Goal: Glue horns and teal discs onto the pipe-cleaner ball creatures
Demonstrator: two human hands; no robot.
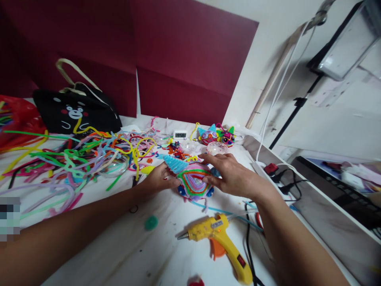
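Observation:
Between my hands is a round pipe-cleaner figure (190,183) with bands of purple, orange, green and red, dark blue parts low on its sides and a light blue ear-like point at its upper left. My left hand (159,178) grips its left side beside the blue point, thumb toward me. From the right, my right hand (233,172) holds it, thumb on the front and fingers over the top. The far side of the figure is hidden. Nearer to me, a yellow hot glue gun (212,228) lies on its side, nozzle pointing left.
Loose pipe cleaners (89,155) are heaped on the left by a black bag (77,111). Behind the figure stand a small digital clock (180,135) and two finished-looking pipe-cleaner figures (218,136). A power strip (279,180) with cords lies at right. A green disc (151,223) sits in front.

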